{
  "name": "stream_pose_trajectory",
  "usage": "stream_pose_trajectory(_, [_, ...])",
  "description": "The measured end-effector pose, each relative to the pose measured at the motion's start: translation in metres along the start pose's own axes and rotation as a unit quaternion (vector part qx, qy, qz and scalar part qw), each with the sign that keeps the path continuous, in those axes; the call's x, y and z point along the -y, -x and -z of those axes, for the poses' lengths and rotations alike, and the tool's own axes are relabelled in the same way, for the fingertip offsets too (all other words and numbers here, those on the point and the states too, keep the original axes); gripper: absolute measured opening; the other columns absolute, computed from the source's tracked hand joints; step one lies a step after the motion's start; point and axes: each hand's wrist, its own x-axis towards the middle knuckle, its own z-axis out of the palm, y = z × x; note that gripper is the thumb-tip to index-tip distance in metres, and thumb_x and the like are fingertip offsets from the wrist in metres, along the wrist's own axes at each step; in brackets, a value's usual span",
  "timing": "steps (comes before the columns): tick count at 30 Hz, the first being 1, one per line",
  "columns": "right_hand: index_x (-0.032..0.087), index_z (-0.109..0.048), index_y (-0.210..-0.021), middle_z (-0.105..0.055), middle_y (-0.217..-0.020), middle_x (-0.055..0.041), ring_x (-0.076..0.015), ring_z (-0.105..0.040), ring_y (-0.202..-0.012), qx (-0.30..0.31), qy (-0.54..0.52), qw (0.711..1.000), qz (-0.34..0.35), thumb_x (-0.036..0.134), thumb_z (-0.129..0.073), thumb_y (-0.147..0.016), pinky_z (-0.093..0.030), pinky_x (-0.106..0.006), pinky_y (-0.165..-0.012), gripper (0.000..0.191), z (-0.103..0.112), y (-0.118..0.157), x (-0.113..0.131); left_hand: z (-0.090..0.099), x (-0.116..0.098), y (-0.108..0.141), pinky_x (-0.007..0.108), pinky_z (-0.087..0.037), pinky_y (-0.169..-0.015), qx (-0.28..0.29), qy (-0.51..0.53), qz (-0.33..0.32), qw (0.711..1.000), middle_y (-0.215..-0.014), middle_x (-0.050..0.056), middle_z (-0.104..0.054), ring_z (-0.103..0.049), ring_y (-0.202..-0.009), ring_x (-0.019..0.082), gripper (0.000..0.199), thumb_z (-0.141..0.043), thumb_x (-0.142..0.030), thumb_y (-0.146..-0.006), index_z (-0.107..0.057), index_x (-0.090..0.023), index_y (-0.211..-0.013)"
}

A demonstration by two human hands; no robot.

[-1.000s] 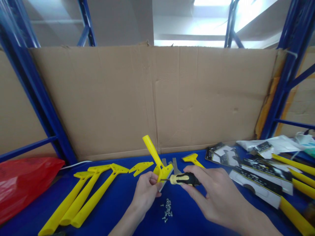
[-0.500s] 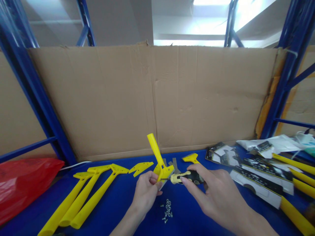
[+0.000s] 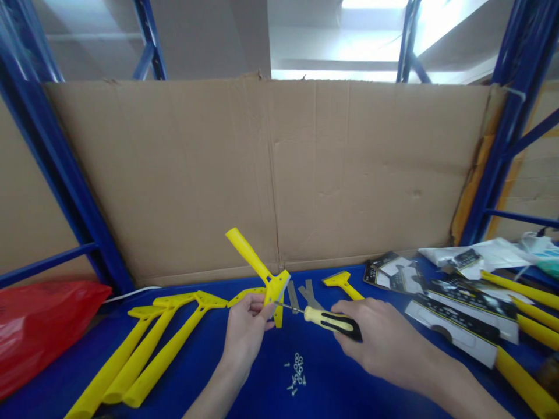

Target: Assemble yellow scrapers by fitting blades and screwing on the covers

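My left hand (image 3: 245, 327) pinches a yellow scraper (image 3: 250, 254) by its wide head, with the handle slanting up and to the left. A pale strip runs along the head's right edge. In my right hand (image 3: 378, 333) is a screwdriver (image 3: 329, 321) with a cream and black handle. Its thin shaft points left and its tip meets the scraper head near my left fingers; whether it sits in a screw is too small to tell. Below the hands lies a small pile of screws and nuts (image 3: 299, 369). Flat metal blades (image 3: 293, 295) lie just behind the screwdriver.
Several long yellow scrapers (image 3: 174, 346) lie at left, near a red plastic bag (image 3: 48, 331). Another yellow scraper (image 3: 343, 283) lies behind my right hand. Printed cards (image 3: 454, 326) and more yellow handles (image 3: 526, 378) cover the right side. A cardboard sheet (image 3: 271, 174) stands behind.
The held scraper has moved left and slightly up, its handle tilting further left. My right hand has shifted its grip, and more of the screwdriver's handle and shaft shows.
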Motion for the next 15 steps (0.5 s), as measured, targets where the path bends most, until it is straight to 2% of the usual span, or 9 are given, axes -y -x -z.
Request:
stream_pose_trajectory(5, [0.021,-0.068,-0.083,-0.071,-0.071,-0.0045,-0.0236,-0.067,-0.064,0.008,0.043,0.998,-0.04,0.026,-0.048,-0.086,-0.035,-0.028,-0.053,0.02,-0.003,-0.006,-0.008,0.004,-0.003,-0.002,0.023,-0.054,-0.049,-0.048,0.047,-0.011,0.998,-0.062,-0.003,-0.056,-0.058,-0.055,0.011,0.015,-0.068,-0.011,-0.062,-0.057,-0.013,-0.072])
stream_pose_trajectory(9, [0.02,-0.067,-0.087,-0.071,-0.073,-0.0068,-0.0254,-0.068,-0.065,0.009,0.063,0.997,-0.042,0.027,-0.046,-0.088,-0.035,-0.029,-0.052,0.022,-0.017,-0.011,-0.014,0.006,-0.002,-0.004,0.025,-0.052,-0.05,-0.05,0.032,-0.04,0.997,-0.062,-0.003,-0.056,-0.057,-0.055,0.012,0.025,-0.075,-0.023,-0.053,-0.057,-0.015,-0.069])
stream_pose_trajectory(12, [0.019,-0.066,-0.083,-0.07,-0.071,-0.0056,-0.0235,-0.067,-0.063,0.011,0.077,0.996,-0.034,0.025,-0.048,-0.086,-0.035,-0.027,-0.049,0.019,-0.028,-0.012,-0.016,0.008,0.001,-0.005,0.026,-0.049,-0.051,-0.049,-0.042,-0.115,0.991,-0.059,-0.003,-0.054,-0.055,-0.054,0.013,0.02,-0.072,-0.027,-0.055,-0.056,-0.017,-0.063])
stream_pose_trajectory(15, [0.019,-0.066,-0.083,-0.07,-0.07,-0.0049,-0.0233,-0.068,-0.065,0.01,0.089,0.996,-0.029,0.024,-0.05,-0.083,-0.038,-0.028,-0.05,0.017,-0.033,-0.012,-0.015,0.009,0.003,-0.004,0.026,-0.047,-0.055,-0.055,-0.185,-0.223,0.955,-0.06,-0.002,-0.056,-0.055,-0.055,0.014,0.011,-0.064,-0.022,-0.063,-0.054,-0.019,-0.059])
